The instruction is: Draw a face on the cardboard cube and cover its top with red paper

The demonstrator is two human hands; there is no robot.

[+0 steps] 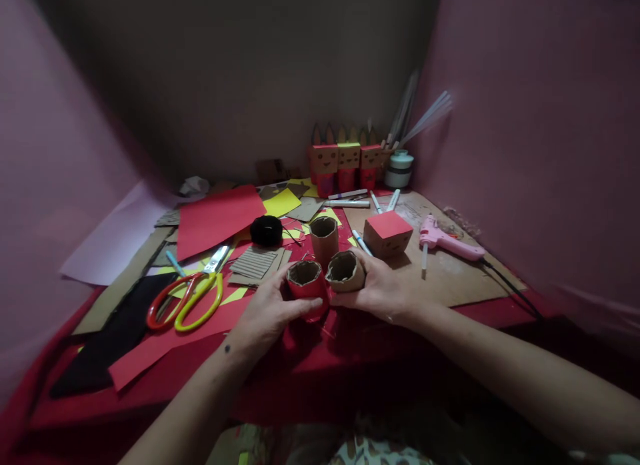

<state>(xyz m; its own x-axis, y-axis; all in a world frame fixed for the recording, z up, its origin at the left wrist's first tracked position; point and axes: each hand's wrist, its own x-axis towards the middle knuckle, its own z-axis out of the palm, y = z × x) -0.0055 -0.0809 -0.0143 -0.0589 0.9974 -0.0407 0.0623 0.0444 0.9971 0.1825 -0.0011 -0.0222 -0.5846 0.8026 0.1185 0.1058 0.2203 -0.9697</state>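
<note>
My left hand is wrapped round a red-covered cardboard tube, its open top facing up. In my right hand is a bare brown cardboard tube, tilted slightly and close beside the red one. Just behind these two, another brown cardboard tube stands upright. To the right of it sits a cardboard box with a red top and a small drawn face. Left of my hands are stacked corrugated cardboard squares and a ball of black yarn.
Red-and-yellow-handled scissors lie left on paper scraps and a black sheet. A pink glue gun with a cord rests on a cardboard sheet. Finished box-headed figures and a pale jar stand at the back, near markers.
</note>
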